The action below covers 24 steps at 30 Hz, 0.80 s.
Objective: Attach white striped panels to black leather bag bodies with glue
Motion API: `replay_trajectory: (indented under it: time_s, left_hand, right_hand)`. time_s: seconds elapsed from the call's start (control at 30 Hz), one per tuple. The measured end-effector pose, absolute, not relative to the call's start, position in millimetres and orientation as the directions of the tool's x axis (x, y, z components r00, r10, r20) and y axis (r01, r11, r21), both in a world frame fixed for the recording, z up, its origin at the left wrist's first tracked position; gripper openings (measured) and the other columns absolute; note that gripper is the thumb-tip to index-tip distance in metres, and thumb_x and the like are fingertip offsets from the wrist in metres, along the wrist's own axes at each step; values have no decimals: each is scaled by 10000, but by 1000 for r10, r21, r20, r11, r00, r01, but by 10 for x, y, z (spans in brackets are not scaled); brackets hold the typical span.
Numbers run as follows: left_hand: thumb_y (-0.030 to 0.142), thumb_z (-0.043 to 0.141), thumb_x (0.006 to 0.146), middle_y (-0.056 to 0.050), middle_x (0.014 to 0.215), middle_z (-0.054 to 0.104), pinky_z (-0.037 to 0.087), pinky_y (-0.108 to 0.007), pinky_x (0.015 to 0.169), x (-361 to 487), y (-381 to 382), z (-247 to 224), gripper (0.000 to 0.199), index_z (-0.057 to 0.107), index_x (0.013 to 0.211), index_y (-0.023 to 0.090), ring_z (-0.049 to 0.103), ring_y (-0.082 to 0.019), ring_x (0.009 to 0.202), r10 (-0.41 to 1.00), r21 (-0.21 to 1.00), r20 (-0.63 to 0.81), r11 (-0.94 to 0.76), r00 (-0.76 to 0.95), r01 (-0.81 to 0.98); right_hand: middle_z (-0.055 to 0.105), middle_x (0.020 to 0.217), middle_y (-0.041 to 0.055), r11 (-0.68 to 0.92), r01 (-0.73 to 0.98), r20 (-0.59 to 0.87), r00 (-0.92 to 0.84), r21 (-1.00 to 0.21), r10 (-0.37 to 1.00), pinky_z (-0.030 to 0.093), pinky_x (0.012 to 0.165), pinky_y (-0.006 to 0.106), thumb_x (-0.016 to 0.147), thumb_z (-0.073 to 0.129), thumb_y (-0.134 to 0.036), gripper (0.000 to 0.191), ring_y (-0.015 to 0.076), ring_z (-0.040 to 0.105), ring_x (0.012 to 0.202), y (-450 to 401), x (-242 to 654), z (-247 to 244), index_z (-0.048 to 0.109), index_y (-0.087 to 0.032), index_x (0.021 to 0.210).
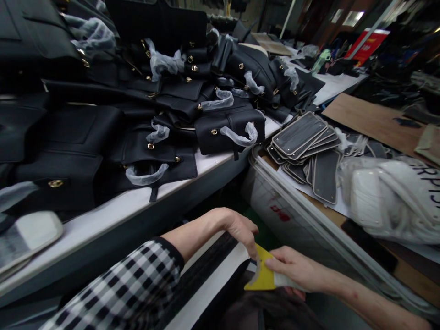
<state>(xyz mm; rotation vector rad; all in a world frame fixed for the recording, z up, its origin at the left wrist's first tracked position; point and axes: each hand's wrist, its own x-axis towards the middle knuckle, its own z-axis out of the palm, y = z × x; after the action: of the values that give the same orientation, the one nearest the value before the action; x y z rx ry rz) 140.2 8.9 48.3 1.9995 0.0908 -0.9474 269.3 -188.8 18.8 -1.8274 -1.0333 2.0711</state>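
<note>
My right hand (pixel 292 268) is closed round a flat yellow piece (pixel 263 270) with a whitish part, low in the middle of the view. Beside it, my left hand (pixel 240 229) bends downward, its fingertips at the piece's upper left edge; what those fingers pinch is hidden. Below my left hand lies a long black and white strip of material (pixel 209 279), slanting down to the left. Dark fabric (pixel 271 309) shows at the bottom, under the yellow piece.
Black bags with wrapped handles (pixel 230 128) cover the white table (pixel 113 211) at the left and back. On the right, a bin (pixel 275 201) with metal rails stands below stacked dark grey panels (pixel 299 133) and a clear plastic bag (pixel 385 197). Brown board (pixel 374 119) lies behind.
</note>
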Motion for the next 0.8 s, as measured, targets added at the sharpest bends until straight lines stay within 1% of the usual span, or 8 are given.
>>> replay_trajectory:
  time_s: [0.07,0.13,0.3,0.47,0.53,0.6,0.73,0.8]
  left_hand:
    - [381,710,640,-148,1318,596,485,-322,932,1402,100,479,976,307,1479,91,580,-294,1183,-334,705,-653,-597,679,384]
    - [330,693,648,-162,1351,567,478,-321,944,1401,113,467,995,245,1498,73,566,-290,1206,-375,719,-650,-585,661,376]
    - [265,665,687,-164,1353,566,481,-332,946,1403,137,445,923,260,1492,69,580,-282,1190,-418,751,-616,-567,667,337]
    - [218,649,732,-193,1336,571,485,-315,932,1415,153,403,870,255,1483,20,597,-269,1158,-475,774,-585,-570,658,277]
    - [197,650,733,-180,1324,584,487,-300,920,1422,162,373,848,280,1476,25,608,-259,1137,-487,783,-566,-569,665,250]
    - [193,657,730,-151,1293,614,491,-290,902,1427,173,346,802,347,1455,50,620,-254,1112,-486,785,-548,-579,681,218]
    - [189,664,740,-83,1217,669,490,-274,881,1425,201,328,669,490,1382,125,637,-240,1069,-493,787,-515,-597,701,157]
    - [184,660,762,-65,1201,679,479,-253,885,1418,214,340,590,544,1339,141,636,-221,1070,-503,789,-499,-600,706,130]
  right_hand:
    - [576,525,-7,-760,277,-809,-213,-587,547,358,318,135,911,439,-631,517,72,469,342,-1893,2671,185,590,-137,907]
    - [571,516,-11,-776,259,-818,-205,-574,537,357,309,135,906,442,-631,512,73,466,335,-1907,2641,173,588,-140,914]
    - [559,493,-22,-820,220,-849,-157,-528,505,341,283,137,889,441,-644,515,70,435,295,-1947,2537,158,556,-144,934]
    - [544,476,-24,-857,172,-874,-93,-486,477,357,290,145,861,463,-665,518,69,427,290,-1948,2405,224,544,-154,889]
    - [539,474,-24,-864,154,-877,-85,-480,472,364,292,148,849,463,-687,542,72,432,296,-1941,2357,252,551,-154,888]
    - [539,474,-21,-872,124,-881,-84,-473,466,364,291,149,836,457,-713,569,76,437,297,-1935,2312,267,554,-156,893]
    - [540,471,-15,-881,65,-883,-71,-469,464,365,295,151,801,452,-759,616,87,456,304,-1943,2223,255,545,-157,892]
    - [543,468,-12,-886,41,-886,-58,-463,460,362,293,154,785,443,-781,651,93,463,306,-1961,2180,233,546,-152,913]
